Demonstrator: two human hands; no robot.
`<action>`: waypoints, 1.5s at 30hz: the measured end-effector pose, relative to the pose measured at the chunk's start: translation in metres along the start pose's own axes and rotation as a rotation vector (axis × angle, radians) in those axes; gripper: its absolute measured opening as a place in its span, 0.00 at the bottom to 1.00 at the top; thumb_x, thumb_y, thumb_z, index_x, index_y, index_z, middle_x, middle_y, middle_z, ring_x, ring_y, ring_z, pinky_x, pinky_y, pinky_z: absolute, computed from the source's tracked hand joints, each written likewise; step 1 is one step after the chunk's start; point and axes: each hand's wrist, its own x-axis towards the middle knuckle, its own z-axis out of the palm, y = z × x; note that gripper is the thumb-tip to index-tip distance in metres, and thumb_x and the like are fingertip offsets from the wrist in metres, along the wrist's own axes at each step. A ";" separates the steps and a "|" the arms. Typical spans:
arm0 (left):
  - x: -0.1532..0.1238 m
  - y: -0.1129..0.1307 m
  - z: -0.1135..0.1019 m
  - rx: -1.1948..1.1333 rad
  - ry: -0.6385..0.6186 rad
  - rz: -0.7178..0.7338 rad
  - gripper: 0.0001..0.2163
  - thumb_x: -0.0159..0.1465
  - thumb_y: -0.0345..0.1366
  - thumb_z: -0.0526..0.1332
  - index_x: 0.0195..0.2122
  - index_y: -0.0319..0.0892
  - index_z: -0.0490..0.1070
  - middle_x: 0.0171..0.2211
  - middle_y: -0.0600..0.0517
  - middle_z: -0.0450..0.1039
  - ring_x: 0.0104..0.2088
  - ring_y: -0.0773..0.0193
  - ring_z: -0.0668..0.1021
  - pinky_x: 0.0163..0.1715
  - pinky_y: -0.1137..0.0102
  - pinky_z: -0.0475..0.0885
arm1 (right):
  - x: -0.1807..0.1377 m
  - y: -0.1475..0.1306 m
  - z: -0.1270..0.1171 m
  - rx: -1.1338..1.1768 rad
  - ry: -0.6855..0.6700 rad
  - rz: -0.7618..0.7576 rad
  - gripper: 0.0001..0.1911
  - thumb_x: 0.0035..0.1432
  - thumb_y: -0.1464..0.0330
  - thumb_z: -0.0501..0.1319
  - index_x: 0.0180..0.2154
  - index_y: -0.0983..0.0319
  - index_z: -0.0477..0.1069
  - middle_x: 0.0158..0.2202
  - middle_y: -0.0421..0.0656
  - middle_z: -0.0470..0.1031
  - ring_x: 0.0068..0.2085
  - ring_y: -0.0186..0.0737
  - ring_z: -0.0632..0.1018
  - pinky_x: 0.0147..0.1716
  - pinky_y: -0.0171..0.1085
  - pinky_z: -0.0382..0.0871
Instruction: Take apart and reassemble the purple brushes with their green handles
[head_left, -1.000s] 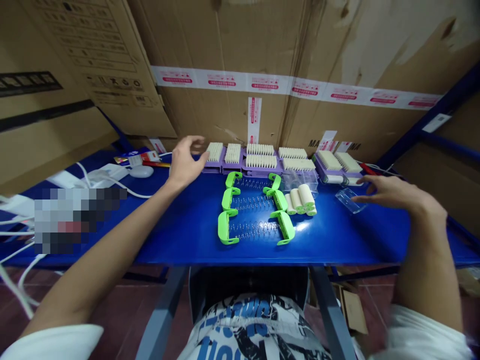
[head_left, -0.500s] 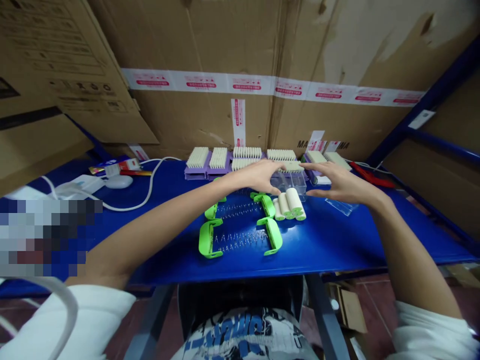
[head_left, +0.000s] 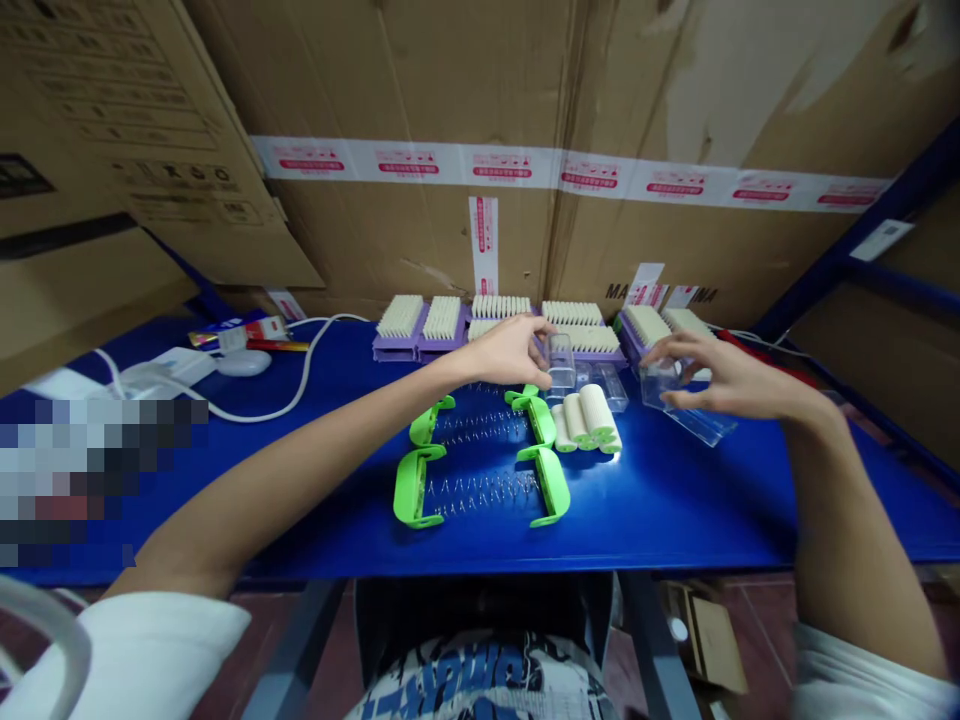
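Observation:
My left hand [head_left: 510, 350] reaches across the blue table [head_left: 690, 510] and pinches a small clear plastic case [head_left: 559, 362], lifted just above the table. My right hand [head_left: 720, 378] grips a second clear plastic case [head_left: 660, 382] over another clear piece [head_left: 709, 425] lying flat. Between the hands stand more clear cases [head_left: 609, 385] and a bunch of white rollers [head_left: 589, 417]. In front of them lie green handle pieces [head_left: 411, 487] set in pairs, with metal springs [head_left: 480, 490] between them.
A row of purple brush blocks with white bristles [head_left: 420, 322] lines the table's back edge against cardboard boxes [head_left: 480, 130]. A white cable [head_left: 300, 375], a white mouse [head_left: 241, 362] and small tools lie at the left. A blue shelf post [head_left: 847, 250] rises at the right.
Both hands came to the clear cases behind the rollers and each closed on one. The right hand then drew back to the right with its case; the left lifted its case.

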 end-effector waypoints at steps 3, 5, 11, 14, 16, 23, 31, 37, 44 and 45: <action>0.000 0.005 0.004 -0.012 -0.010 -0.028 0.41 0.56 0.29 0.75 0.72 0.33 0.70 0.39 0.44 0.87 0.45 0.47 0.90 0.50 0.53 0.85 | 0.007 0.005 0.013 -0.165 -0.109 -0.081 0.20 0.60 0.58 0.72 0.54 0.52 0.88 0.57 0.54 0.81 0.59 0.64 0.83 0.65 0.64 0.80; 0.002 0.008 0.007 -0.013 0.009 -0.044 0.41 0.56 0.30 0.76 0.72 0.32 0.69 0.45 0.40 0.88 0.46 0.47 0.91 0.49 0.54 0.85 | 0.013 0.003 0.023 -0.252 -0.101 -0.121 0.21 0.60 0.60 0.72 0.54 0.53 0.90 0.56 0.55 0.82 0.60 0.66 0.82 0.67 0.65 0.77; 0.004 0.014 0.011 -0.052 0.025 -0.071 0.41 0.57 0.29 0.77 0.73 0.32 0.69 0.60 0.31 0.84 0.52 0.44 0.90 0.49 0.56 0.85 | 0.019 0.003 0.038 -0.318 -0.061 -0.220 0.24 0.63 0.62 0.71 0.60 0.51 0.89 0.57 0.56 0.83 0.60 0.66 0.80 0.65 0.66 0.75; 0.002 0.012 0.007 -0.103 0.036 -0.086 0.41 0.58 0.31 0.78 0.72 0.33 0.69 0.61 0.30 0.83 0.52 0.43 0.90 0.46 0.57 0.85 | 0.020 0.007 0.041 -0.327 -0.040 -0.195 0.26 0.63 0.60 0.71 0.62 0.52 0.88 0.57 0.56 0.82 0.58 0.65 0.80 0.64 0.66 0.76; 0.000 0.011 0.003 -0.104 0.062 -0.091 0.40 0.57 0.31 0.78 0.71 0.33 0.70 0.62 0.29 0.82 0.52 0.43 0.90 0.46 0.57 0.85 | 0.020 0.008 0.041 -0.334 -0.039 -0.184 0.28 0.63 0.60 0.72 0.64 0.52 0.87 0.57 0.57 0.82 0.58 0.65 0.80 0.64 0.66 0.76; -0.010 0.023 0.000 0.010 0.027 -0.098 0.39 0.56 0.34 0.78 0.69 0.37 0.70 0.71 0.30 0.74 0.55 0.42 0.89 0.49 0.56 0.85 | 0.022 -0.002 0.042 -0.400 -0.067 -0.122 0.30 0.65 0.60 0.69 0.66 0.60 0.85 0.59 0.62 0.80 0.61 0.68 0.78 0.66 0.68 0.73; -0.003 0.023 0.012 -0.017 0.061 -0.089 0.36 0.61 0.46 0.76 0.67 0.44 0.66 0.63 0.33 0.79 0.59 0.36 0.86 0.58 0.47 0.82 | 0.025 -0.011 0.046 -0.440 -0.092 -0.054 0.37 0.66 0.58 0.68 0.72 0.65 0.79 0.60 0.64 0.78 0.63 0.70 0.76 0.67 0.66 0.72; -0.005 0.027 0.020 -0.122 0.128 -0.155 0.37 0.66 0.58 0.70 0.67 0.41 0.62 0.67 0.30 0.76 0.68 0.34 0.79 0.68 0.42 0.74 | 0.026 -0.009 0.052 -0.418 -0.079 -0.038 0.39 0.68 0.56 0.66 0.74 0.67 0.76 0.62 0.66 0.77 0.64 0.71 0.75 0.67 0.66 0.73; -0.005 0.029 0.019 -0.214 0.222 -0.118 0.32 0.66 0.54 0.74 0.63 0.43 0.65 0.64 0.32 0.78 0.63 0.37 0.83 0.62 0.44 0.80 | 0.021 -0.005 0.042 -0.360 -0.021 -0.080 0.39 0.64 0.57 0.68 0.74 0.61 0.76 0.60 0.61 0.78 0.62 0.71 0.76 0.66 0.71 0.75; -0.004 0.025 0.014 -0.181 0.257 -0.062 0.33 0.65 0.52 0.76 0.63 0.43 0.66 0.66 0.32 0.77 0.63 0.38 0.83 0.63 0.44 0.80 | 0.018 -0.006 0.036 -0.322 0.018 -0.079 0.40 0.63 0.57 0.69 0.74 0.59 0.74 0.61 0.60 0.77 0.63 0.71 0.76 0.66 0.71 0.75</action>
